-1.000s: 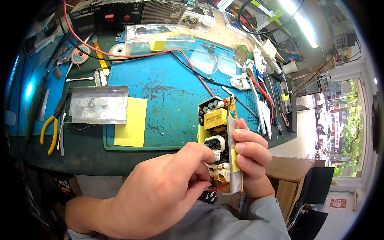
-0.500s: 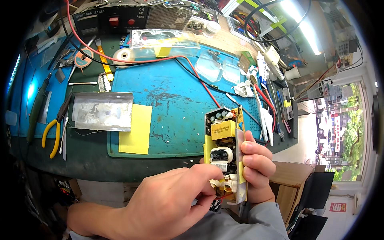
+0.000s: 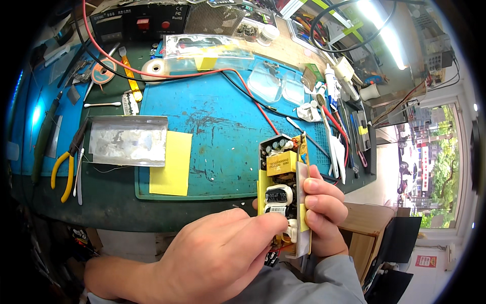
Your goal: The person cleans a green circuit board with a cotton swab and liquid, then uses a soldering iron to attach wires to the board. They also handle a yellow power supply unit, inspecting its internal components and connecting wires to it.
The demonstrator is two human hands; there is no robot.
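Note:
My right hand (image 3: 325,205) grips an open power supply circuit board (image 3: 299,190) by its right edge, fingers on the metal side plate. The board is held tilted up above the bench's front edge. On it are a yellow transformer (image 3: 281,164), a black capacitor (image 3: 278,195) ringed with white glue, and small round parts near the top. My left hand (image 3: 223,248) is closed, its index finger across the board's lower part by the white glue; its fingertips and anything between them are hidden. Red and black leads (image 3: 263,115) run to the board's top.
An empty metal case (image 3: 129,142) and a yellow sheet (image 3: 171,164) lie on the blue mat (image 3: 217,147). Yellow-handled pliers (image 3: 63,172), cotton swabs and a solder spool (image 3: 103,72) are on the left. Tools and tubes (image 3: 332,88) crowd the right; a bench device (image 3: 139,23) stands behind.
My left index finger has moved slightly up and right, over the lower white-glued parts. The thumb that showed beneath it is now hidden. My right hand keeps its hold.

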